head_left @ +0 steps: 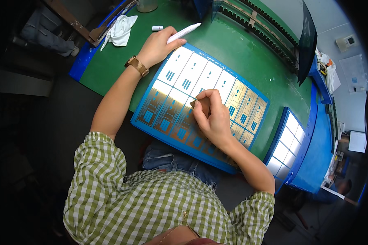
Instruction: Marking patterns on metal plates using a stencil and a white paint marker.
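Note:
A large blue panel with rows of shiny metal rectangles, like a circuit board panel, lies tilted over the near edge of the green table. My left hand rests at its far left corner, closed around a white marker pen whose uncapped tip points right. A small pen cap lies just beyond that hand. Over the panel's middle, my right hand pinches a small brown flat piece against the surface. What the piece is made of cannot be made out.
Blue-edged panels stand at the right side of the table. A white cloth lies far left, near a container. Black slotted rails run along the back, beside an upright dark sheet. Someone's grey-trousered leg shows far left.

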Demonstrator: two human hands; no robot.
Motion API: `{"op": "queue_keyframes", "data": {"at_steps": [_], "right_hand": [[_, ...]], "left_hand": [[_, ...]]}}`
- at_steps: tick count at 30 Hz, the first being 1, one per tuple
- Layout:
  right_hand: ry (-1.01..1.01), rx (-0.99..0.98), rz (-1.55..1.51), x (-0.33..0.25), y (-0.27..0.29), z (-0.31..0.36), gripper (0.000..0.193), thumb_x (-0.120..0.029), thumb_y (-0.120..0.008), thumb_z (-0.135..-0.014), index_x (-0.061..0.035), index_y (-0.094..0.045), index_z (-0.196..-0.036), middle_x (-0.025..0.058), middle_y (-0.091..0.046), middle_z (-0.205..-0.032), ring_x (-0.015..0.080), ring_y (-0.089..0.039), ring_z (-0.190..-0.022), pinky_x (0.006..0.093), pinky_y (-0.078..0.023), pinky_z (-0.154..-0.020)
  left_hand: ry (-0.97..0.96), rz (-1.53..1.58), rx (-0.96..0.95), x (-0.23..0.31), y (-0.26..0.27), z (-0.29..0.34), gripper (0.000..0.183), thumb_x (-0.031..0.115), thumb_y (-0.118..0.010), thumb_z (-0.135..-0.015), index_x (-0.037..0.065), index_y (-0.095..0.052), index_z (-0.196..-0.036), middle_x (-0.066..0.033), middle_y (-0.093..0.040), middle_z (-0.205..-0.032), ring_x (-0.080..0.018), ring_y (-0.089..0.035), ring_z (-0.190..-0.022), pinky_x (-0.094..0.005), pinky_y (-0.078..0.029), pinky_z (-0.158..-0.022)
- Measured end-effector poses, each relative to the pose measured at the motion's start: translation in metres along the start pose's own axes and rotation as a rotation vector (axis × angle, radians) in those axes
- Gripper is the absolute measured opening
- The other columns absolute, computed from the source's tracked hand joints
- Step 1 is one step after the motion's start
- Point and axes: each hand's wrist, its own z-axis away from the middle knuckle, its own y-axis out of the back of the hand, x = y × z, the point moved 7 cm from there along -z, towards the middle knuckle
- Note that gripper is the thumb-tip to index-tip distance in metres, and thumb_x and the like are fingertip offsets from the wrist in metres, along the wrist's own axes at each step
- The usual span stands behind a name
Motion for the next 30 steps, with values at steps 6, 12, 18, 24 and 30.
{"op": "queue_keyframes", "data": {"at_steps": [6, 12, 18, 24, 30], "right_hand": [[0.016, 0.017, -0.013, 0.0003, -0.0001, -0.0002, 0.017, -0.004, -0.056, -0.082, -0.0034, -0.045, -0.095, 0.0062, -0.059, -0.061, 0.0171, -0.058, -0.048, 0.0278, -0.043, -0.043], [0.035, 0.026, -0.021, 0.0005, -0.0001, -0.0003, 0.016, -0.003, -0.055, -0.081, -0.0032, -0.045, -0.094, 0.006, -0.059, -0.061, 0.0171, -0.058, -0.048, 0.0274, -0.043, -0.043], [0.045, 0.043, -0.017, 0.0009, 0.0001, -0.0009, 0.016, -0.003, -0.055, -0.081, -0.003, -0.045, -0.094, 0.0056, -0.058, -0.06, 0.0169, -0.057, -0.047, 0.0278, -0.042, -0.043], [0.045, 0.042, -0.009, 0.0005, 0.0007, -0.0011, 0.016, -0.002, -0.055, -0.081, -0.0031, -0.045, -0.094, 0.0059, -0.058, -0.06, 0.0171, -0.057, -0.047, 0.0277, -0.042, -0.043], [0.052, 0.047, -0.019, -0.0023, 0.0016, -0.0019, 0.017, -0.002, -0.055, -0.081, -0.0031, -0.045, -0.094, 0.0061, -0.058, -0.06, 0.0173, -0.057, -0.047, 0.0278, -0.042, -0.043]], "left_hand": [[-0.004, 0.0, 0.001, 0.0001, 0.0001, 0.0, 0.04, 0.039, -0.062, -0.082, 0.0, -0.058, -0.092, -0.0157, -0.063, -0.077, -0.0275, -0.062, -0.07, -0.0355, -0.047, -0.063], [-0.003, -0.006, -0.001, 0.0007, 0.0003, 0.0001, 0.04, 0.039, -0.062, -0.082, 0.0, -0.058, -0.092, -0.0155, -0.063, -0.077, -0.027, -0.062, -0.07, -0.0353, -0.047, -0.063], [0.002, 0.001, 0.001, 0.0004, -0.0001, 0.0, 0.04, 0.039, -0.062, -0.082, 0.0, -0.058, -0.092, -0.0152, -0.063, -0.077, -0.0266, -0.061, -0.07, -0.0351, -0.047, -0.063], [-0.004, 0.0, 0.005, 0.0008, 0.0, -0.0001, 0.04, 0.039, -0.062, -0.082, 0.0, -0.058, -0.092, -0.0151, -0.063, -0.077, -0.0265, -0.062, -0.07, -0.0349, -0.047, -0.063], [0.005, -0.001, 0.0, 0.001, 0.0, 0.0001, 0.04, 0.039, -0.062, -0.082, 0.0, -0.058, -0.092, -0.0151, -0.063, -0.077, -0.0265, -0.062, -0.07, -0.0347, -0.047, -0.063]]}}
